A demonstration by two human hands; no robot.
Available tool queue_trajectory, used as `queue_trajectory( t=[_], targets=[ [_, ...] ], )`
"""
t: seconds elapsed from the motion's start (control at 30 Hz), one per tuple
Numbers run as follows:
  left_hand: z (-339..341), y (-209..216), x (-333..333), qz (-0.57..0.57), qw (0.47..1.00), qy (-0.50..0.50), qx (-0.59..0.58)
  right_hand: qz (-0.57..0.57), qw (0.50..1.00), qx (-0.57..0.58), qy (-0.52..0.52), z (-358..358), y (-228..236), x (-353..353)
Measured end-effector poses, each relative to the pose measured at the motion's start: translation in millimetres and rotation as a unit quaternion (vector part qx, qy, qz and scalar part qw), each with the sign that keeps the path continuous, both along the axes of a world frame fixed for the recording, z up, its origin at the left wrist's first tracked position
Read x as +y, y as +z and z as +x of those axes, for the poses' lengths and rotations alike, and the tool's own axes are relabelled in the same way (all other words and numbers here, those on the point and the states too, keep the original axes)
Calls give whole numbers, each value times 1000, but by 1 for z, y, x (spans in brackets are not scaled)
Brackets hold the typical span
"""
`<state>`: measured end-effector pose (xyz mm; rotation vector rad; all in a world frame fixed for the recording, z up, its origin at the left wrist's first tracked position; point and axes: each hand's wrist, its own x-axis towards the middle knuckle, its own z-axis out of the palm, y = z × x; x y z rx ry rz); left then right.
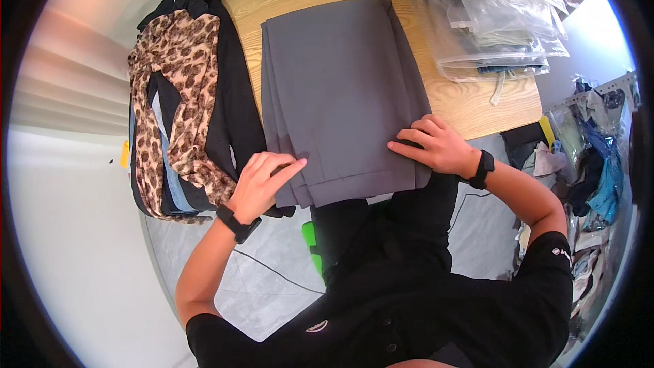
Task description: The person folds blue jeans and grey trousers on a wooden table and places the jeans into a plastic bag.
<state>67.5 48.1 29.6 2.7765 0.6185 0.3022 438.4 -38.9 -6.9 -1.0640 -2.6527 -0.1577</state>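
Note:
A dark grey garment [340, 95], folded into a long rectangle and looking like trousers, lies in front of me. Its folded layers show along both sides, and its near end with a hem line hangs over the table's front edge. My left hand [262, 174] rests at the near left edge, with one digit stretched onto the cloth and the others slightly bent. On the near right edge lies my right hand [436, 146], its fingers spread over the fabric. Neither hand visibly grips the cloth.
A pale wood table [470, 105] carries the garment. Clear plastic bags with clothes [501, 27] are stacked at the far right. Black and leopard-print clothes [194, 75] lie at the left. Bagged clothes [589, 163] fill the right side, and a cable [272, 269] crosses the floor.

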Motion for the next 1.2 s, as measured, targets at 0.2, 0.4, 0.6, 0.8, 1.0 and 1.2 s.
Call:
queue_trajectory(
  t=[0.2, 0.4, 0.6, 0.8, 1.0, 1.2],
  targets=[
    [15, -3, 12, 115, 991, -65, 35, 69, 997, 38, -7, -10, 2, 1],
    [15, -9, 6, 79, 989, -124, 4, 33, 999, 28, 7, -6, -2, -3],
    [11, -7, -32, 16, 988, -152, -17, -6, 988, 138, 76, -3, 1, -37],
    [-20, -17, -66, -368, 893, 194, -173, -171, 908, 381, -7, -17, 45, -32],
    [43, -4, 47, -602, 641, 389, -276, -295, 772, 462, -322, 1, 12, 64],
    [41, -1, 69, -531, 709, 392, -249, -440, 657, 555, -258, 12, 16, 94]
  ],
)
